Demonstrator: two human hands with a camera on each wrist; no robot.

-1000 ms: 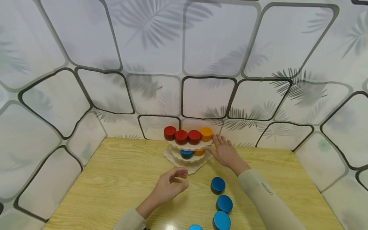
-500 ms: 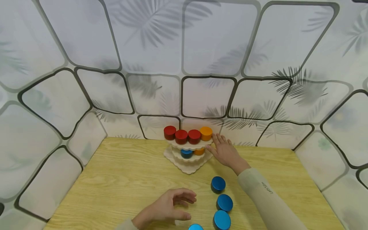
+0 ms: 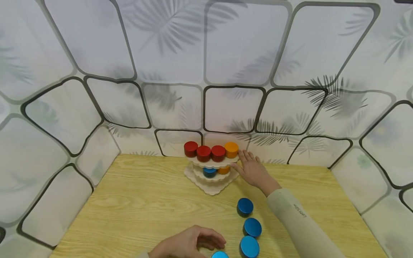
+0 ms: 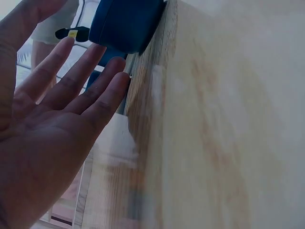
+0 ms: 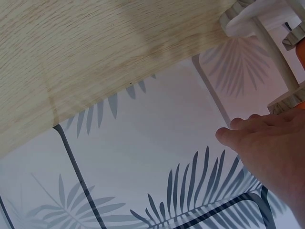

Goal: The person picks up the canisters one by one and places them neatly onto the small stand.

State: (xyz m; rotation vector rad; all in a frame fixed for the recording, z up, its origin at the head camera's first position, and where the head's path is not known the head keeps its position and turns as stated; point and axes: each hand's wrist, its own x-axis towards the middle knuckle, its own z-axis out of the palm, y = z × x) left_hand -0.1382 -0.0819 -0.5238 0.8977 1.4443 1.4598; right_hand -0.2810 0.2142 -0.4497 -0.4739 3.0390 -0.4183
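Note:
My left hand [image 3: 196, 242] hovers low at the front of the table, loosely bent fingers beside a light blue round block [image 3: 220, 254] cut off by the frame's bottom. In the left wrist view its fingers [image 4: 105, 98] reach toward a dark blue round block [image 4: 126, 24]. With straight fingers, my right hand [image 3: 255, 171] rests against the right edge of a tiered wooden stand [image 3: 211, 188]. Three red blocks [image 3: 203, 153] and an orange block [image 3: 231, 149] sit on its top tier; a blue block [image 3: 209, 172] and another orange block [image 3: 224, 170] show on a lower tier.
Three more blue blocks [image 3: 252, 228] stand in a line on the wooden table [image 3: 135, 208], between the left hand and the right forearm. Behind the stand rises a patterned wall covering [image 3: 235, 111], which also closes off both sides.
My left hand has moved from near the stand's front down toward the table's near side, up to the light blue block. The right hand keeps its place on the stand.

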